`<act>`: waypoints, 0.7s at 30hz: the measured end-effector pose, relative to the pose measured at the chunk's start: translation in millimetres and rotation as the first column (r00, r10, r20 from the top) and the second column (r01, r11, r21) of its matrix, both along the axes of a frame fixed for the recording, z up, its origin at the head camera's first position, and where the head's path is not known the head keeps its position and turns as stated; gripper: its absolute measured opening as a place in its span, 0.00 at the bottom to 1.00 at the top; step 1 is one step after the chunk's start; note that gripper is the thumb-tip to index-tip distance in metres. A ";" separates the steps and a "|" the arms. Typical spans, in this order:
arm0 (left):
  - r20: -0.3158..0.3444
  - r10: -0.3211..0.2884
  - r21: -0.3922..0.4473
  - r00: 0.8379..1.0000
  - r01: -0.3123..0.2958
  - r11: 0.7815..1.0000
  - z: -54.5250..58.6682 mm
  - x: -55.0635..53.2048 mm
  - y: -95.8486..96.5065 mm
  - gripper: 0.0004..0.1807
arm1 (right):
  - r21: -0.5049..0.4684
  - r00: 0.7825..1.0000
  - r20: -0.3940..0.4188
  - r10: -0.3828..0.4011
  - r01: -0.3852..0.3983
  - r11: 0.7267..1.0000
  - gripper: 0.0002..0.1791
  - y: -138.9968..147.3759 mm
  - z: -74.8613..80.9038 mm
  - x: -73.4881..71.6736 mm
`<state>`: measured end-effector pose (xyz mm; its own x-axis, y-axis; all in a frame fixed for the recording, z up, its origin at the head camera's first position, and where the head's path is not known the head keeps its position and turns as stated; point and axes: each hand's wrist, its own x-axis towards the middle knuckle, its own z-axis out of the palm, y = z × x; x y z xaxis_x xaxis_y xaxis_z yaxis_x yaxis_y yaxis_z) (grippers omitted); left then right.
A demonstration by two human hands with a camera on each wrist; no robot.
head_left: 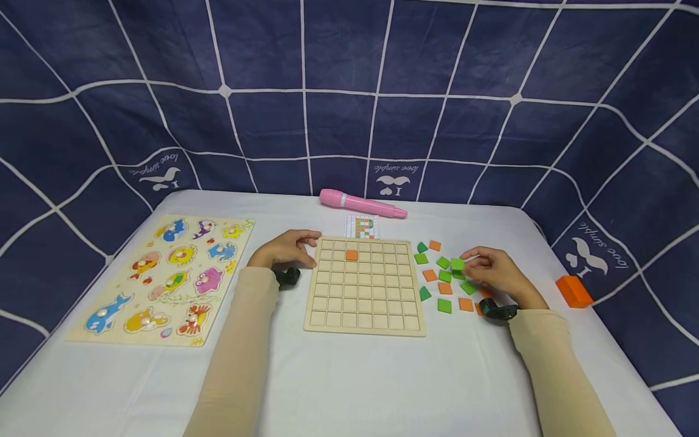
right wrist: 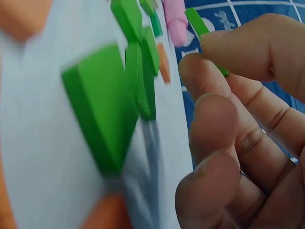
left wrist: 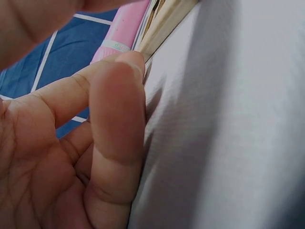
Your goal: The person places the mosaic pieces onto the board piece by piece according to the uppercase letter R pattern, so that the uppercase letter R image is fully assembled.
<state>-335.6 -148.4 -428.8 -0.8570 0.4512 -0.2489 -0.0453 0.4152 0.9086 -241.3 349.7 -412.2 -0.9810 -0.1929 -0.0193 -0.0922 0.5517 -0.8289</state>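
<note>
A wooden grid board (head_left: 364, 291) lies mid-table with one orange square tile (head_left: 352, 255) in a cell near its top. My left hand (head_left: 285, 249) rests beside the board's upper left corner, its loosely bent fingers touching the edge (left wrist: 164, 28). To the right of the board, my right hand (head_left: 498, 273) pinches a green square tile (right wrist: 196, 23) between thumb and fingertip, raised above the table. Loose green tiles (head_left: 445, 305) and orange tiles (head_left: 430, 275) lie scattered below and around that hand. A few tiles are partly hidden by the right hand and wrist camera.
Behind the board sits a small card (head_left: 363, 226) with a coloured letter R pattern, and beyond it a pink marker-shaped object (head_left: 363, 204). An animal puzzle board (head_left: 164, 279) lies at left. On the right is an orange block (head_left: 574, 291). A dark blue checked cloth surrounds the table.
</note>
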 end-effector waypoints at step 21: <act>-0.002 0.011 0.002 1.000 -0.011 1.000 -1.2 -0.6 0.8 0.50 | -0.080 0.996 0.036 0.079 -0.076 0.994 0.22 -65.8 4.5 -24.4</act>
<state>-336.2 -147.6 -430.0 -0.8623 0.4423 -0.2465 -0.0484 0.4126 0.9096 -265.7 283.9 -407.7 -0.9618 -0.2709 -0.0394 -0.0987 0.4774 -0.8731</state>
